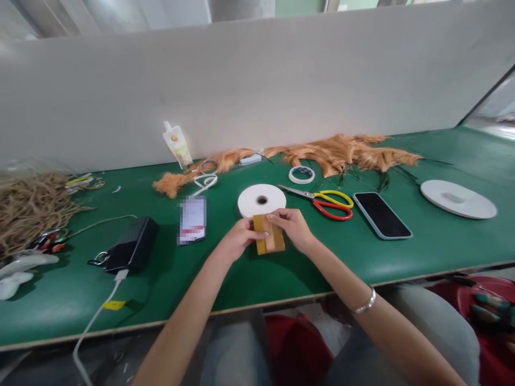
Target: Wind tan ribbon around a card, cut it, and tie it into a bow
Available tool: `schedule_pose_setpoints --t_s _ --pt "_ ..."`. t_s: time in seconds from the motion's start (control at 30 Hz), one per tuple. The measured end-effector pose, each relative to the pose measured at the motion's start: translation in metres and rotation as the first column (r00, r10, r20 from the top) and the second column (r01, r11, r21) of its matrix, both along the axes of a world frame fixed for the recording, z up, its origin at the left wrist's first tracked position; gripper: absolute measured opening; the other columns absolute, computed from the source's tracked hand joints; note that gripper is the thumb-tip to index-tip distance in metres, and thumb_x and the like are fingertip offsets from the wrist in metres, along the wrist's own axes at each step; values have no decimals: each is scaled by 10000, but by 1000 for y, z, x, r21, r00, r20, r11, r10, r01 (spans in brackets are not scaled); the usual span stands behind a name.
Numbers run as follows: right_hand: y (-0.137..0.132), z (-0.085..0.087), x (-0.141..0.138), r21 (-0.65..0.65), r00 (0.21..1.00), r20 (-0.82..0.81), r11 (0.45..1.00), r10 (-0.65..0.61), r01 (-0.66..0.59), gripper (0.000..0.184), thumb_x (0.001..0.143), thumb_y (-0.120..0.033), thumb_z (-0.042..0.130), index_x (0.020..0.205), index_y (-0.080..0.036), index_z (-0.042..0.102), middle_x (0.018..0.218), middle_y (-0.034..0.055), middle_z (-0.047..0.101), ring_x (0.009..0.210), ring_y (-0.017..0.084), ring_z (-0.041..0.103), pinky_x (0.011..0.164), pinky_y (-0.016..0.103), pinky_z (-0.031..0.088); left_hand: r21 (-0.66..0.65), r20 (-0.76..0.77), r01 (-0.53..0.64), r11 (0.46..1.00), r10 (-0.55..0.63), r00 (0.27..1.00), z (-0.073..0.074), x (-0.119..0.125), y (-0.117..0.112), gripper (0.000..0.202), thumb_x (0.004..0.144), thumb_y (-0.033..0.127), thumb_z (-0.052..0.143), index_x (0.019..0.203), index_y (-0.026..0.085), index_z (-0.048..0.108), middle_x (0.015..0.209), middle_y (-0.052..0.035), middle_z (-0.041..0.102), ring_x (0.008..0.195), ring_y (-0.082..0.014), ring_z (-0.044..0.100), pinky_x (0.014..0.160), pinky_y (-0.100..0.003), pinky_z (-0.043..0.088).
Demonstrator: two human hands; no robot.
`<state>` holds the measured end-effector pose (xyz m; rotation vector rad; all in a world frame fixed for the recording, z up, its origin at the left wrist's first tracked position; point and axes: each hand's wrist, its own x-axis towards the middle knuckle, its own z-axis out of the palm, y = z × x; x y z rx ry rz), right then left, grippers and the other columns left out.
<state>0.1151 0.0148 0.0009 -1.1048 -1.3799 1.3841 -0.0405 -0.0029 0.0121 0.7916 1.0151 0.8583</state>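
Observation:
Between both hands, close to the table's front edge, is a flat yellow-brown piece [261,245] with a paler tan strip down its middle; I cannot tell its material. My left hand [241,236] pinches its left side, thumb lying across the front. My right hand [294,225] grips the upper right corner, thumb and fingertips on the top edge. Just behind the hands lies a white roll [257,194] with a dark hole at its centre, its near rim partly hidden. Right of the roll rest scissors [322,199] with one yellow and one red handle.
Light brown hair-like fibre [338,153] lies along the back partition. A tape roll [301,175], a phone [382,215] and a white disc [458,199] are on the right. Leftward are another phone [192,220], a black power bank [132,244] with a cable, and tangled cord [32,209].

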Motion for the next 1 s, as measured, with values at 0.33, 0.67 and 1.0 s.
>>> schedule_pose_setpoints --t_s 0.33,0.67,1.0 --pt "-10 5 -1 -109 995 -72 991 70 -78 310 593 -423 711 600 -131 605 578 -24 536 571 86 429 561 233 316 -193 139 33 981 -6 990 -4 -14 9 328 602 6 529 862 90 709 643 -62 675 564 -116 583 618 -244 465" --pt "-23 6 -5 -182 990 -95 976 104 -120 281 587 -396 734 653 -129 675 624 -12 606 592 97 477 588 234 349 -199 83 -36 979 53 995 0 -6 5 247 654 -11 555 819 70 721 750 -112 721 634 -141 635 642 -235 471" --pt "-26 1 -7 -280 994 -48 954 96 -105 277 572 -348 746 710 -113 700 694 24 657 655 132 545 637 262 390 -93 142 41 995 -28 989 4 -9 2 359 579 -15 607 912 74 707 916 -135 724 935 -201 646 896 -297 424"
